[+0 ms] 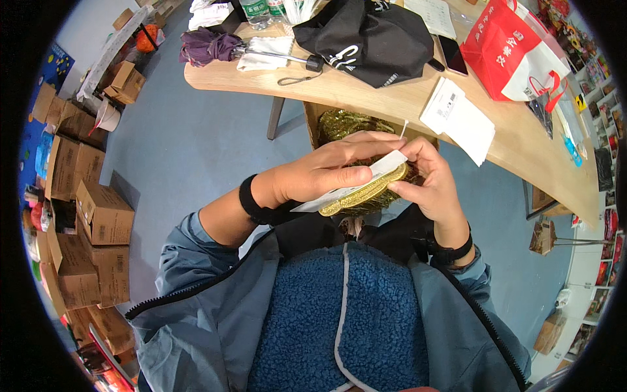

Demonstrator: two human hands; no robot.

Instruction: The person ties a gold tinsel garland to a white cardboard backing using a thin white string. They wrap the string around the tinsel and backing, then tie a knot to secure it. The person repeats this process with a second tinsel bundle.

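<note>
Over my lap my left hand (323, 164) lies along a white paper card or tag (325, 197), its thumb pressing on the card. Right under the card is a flat gold glitter ornament (365, 193) with a rounded edge. My right hand (433, 181) pinches the ornament's right end between thumb and fingers, close to the card's upper corner. A thin white plastic tag fastener (404, 129) sticks up where the fingertips of both hands meet. Below them, a cardboard box (309, 128) holds shiny gold tinsel pieces (350, 122), partly hidden by my hands.
The wooden table (235, 81) ahead carries a purple umbrella (210, 46), a black cloth bag (367, 41), a phone (451, 55), a stack of white cards (458, 120) and a red-and-white bag (514, 54). Cardboard boxes (103, 213) are piled at left; a dustpan (542, 237) stands at right.
</note>
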